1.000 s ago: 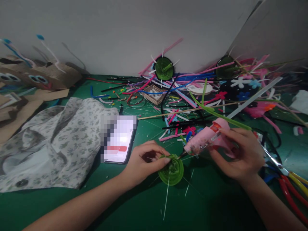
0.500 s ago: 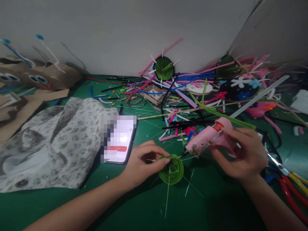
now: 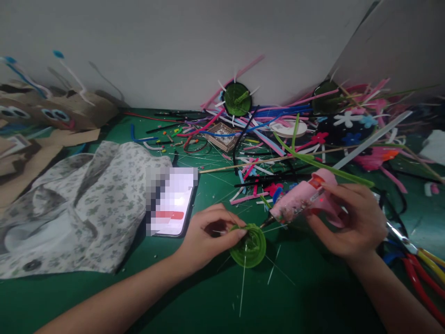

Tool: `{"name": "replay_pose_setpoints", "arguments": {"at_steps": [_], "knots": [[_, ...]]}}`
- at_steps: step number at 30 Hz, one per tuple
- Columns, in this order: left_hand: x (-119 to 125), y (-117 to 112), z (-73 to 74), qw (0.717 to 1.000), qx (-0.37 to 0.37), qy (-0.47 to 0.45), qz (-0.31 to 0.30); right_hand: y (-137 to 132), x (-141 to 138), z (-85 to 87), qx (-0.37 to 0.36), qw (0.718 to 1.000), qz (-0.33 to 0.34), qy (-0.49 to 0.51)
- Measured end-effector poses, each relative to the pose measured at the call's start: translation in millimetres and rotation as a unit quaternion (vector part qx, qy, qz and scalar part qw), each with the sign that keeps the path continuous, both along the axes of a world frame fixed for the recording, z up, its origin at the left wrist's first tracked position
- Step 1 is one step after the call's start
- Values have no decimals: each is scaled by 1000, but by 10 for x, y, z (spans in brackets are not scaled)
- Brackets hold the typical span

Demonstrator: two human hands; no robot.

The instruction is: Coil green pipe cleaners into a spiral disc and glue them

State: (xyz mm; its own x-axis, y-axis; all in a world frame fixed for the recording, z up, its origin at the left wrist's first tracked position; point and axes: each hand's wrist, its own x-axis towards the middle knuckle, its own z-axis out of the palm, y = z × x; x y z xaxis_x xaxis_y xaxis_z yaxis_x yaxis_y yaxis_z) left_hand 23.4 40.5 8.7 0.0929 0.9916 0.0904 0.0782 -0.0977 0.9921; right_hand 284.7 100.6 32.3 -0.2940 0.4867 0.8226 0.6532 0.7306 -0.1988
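My left hand (image 3: 208, 234) pinches the edge of a round green coiled disc (image 3: 249, 246) that lies on the green mat. Thin strands of glue trail from the disc. My right hand (image 3: 351, 221) grips a pink glue gun (image 3: 302, 197) with its nozzle pointing down-left, close to the disc's upper right rim. A clear glue stick (image 3: 371, 139) sticks out of the back of the gun.
A phone (image 3: 172, 202) with a lit screen lies left of my left hand, beside a floral cloth (image 3: 73, 204). Coloured pipe cleaners (image 3: 264, 125), felt flowers and another green disc (image 3: 237, 99) crowd the back. Red-handled pliers (image 3: 420, 269) lie at the right. Cardboard pieces (image 3: 45, 120) sit far left.
The glue gun has shifted slightly right and its nozzle has eased back from the disc. My left hand holds the disc nearly still.
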Motion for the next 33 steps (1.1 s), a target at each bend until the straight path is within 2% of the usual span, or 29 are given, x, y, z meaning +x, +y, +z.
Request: {"name": "replay_pose_setpoints", "arguments": {"at_steps": [10, 26, 33], "knots": [[-8, -10, -16, 1000, -4, -3, -14, -6, -39, -73, -13, 1000, 7, -13], [-16, -21, -11, 1000, 11, -6, -26, -26, -81, -45, -15, 1000, 2, 2], [-15, -8, -7, 999, 25, 5, -30, -19, -86, -42, -14, 1000, 11, -21]]}}
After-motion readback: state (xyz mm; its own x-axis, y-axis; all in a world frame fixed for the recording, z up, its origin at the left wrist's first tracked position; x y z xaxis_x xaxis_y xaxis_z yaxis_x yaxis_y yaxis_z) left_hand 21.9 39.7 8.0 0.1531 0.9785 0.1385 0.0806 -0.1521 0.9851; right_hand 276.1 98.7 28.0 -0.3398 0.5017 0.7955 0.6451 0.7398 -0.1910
